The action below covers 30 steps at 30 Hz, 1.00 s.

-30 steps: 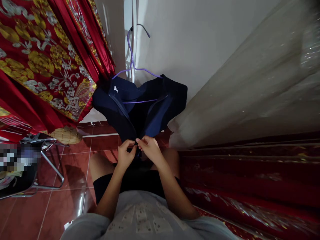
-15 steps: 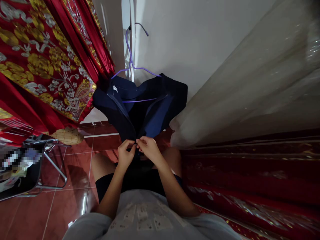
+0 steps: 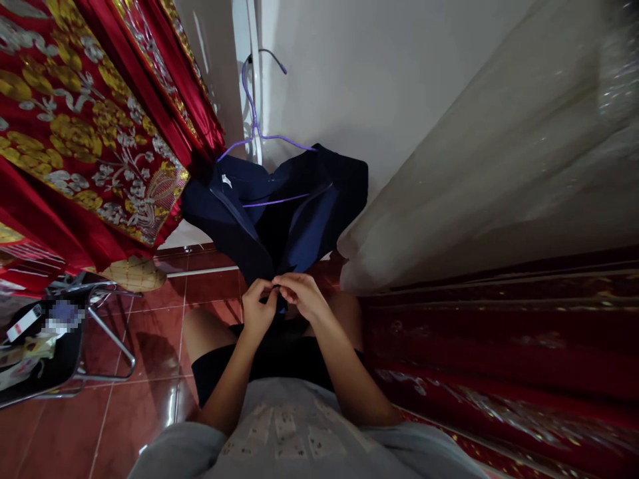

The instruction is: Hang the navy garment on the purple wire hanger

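Note:
A dark navy garment with a collar or lapels, like a jacket (image 3: 319, 223), hangs on a purple wire hanger (image 3: 287, 138). Its two front edges come together low down, at my fingers. My left hand (image 3: 259, 309) pinches the left edge between thumb and fingertips. Close against it, my right hand (image 3: 303, 293) pinches the front edge from the other side. A small dark bit shows between the fingertips, too small to name for certain. Below the hands, the lower part of the jacket falls dark between my knees.
Red cloth with gold and silver embroidery (image 3: 90, 126) hangs at left. Below it stands a metal-framed black chair (image 3: 64, 372) with items on it. Pale sheer fabric (image 3: 479, 179) drapes at right above dark red cloth (image 3: 499, 359). A white wall (image 3: 399, 73) lies behind; the floor (image 3: 154, 339) is red tile.
Both hands stay together at the jacket's front, and the right fingers have shifted slightly and stretched further over the edge. The view has moved a little.

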Each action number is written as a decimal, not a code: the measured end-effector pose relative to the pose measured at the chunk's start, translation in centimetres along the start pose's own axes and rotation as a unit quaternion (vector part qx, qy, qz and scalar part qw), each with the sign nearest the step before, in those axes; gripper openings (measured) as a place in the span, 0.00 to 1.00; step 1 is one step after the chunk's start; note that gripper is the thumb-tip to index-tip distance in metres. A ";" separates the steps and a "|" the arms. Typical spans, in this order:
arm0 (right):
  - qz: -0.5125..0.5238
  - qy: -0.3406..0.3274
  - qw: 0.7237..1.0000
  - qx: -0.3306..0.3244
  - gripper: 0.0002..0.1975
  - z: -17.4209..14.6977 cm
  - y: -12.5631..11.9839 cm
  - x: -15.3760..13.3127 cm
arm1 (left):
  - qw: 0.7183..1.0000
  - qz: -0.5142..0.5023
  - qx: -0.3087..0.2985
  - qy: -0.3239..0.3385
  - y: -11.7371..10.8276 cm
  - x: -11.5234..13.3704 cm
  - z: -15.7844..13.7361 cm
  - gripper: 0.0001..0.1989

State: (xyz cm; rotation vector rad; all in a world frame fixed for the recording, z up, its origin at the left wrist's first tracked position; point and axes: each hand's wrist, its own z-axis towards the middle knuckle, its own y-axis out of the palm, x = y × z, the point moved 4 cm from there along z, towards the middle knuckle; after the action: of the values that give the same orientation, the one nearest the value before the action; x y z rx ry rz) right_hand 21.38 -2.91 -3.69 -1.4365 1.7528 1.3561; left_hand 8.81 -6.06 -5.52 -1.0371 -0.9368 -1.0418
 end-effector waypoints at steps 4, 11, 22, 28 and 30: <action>0.031 0.029 0.998 -0.036 0.14 0.3 0.0 0.0 | 1.000 0.000 0.026 0.009 0.3 0.1 -0.4 0.06; 0.074 0.060 0.995 -0.023 0.11 0.8 1.2 0.3 | 0.999 0.003 0.036 0.011 0.1 0.1 -0.2 0.04; 0.057 -0.218 0.974 0.034 0.12 7.0 4.5 -16.4 | 0.995 0.048 -0.001 0.088 1.3 0.6 2.9 0.07; 0.064 -0.229 0.971 0.007 0.14 7.1 5.5 -20.5 | 0.985 0.105 -0.080 0.113 1.8 -1.7 4.9 0.07; 0.068 -0.252 0.965 0.010 0.13 5.4 5.3 -20.2 | 0.977 0.139 -0.109 0.119 1.0 -2.6 6.4 0.06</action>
State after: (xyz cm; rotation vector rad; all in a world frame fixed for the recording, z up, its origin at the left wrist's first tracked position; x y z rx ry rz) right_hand 21.89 10.41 13.24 -0.8647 1.5360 1.5978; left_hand 8.41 0.80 -6.67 -1.1568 -0.4730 -1.0205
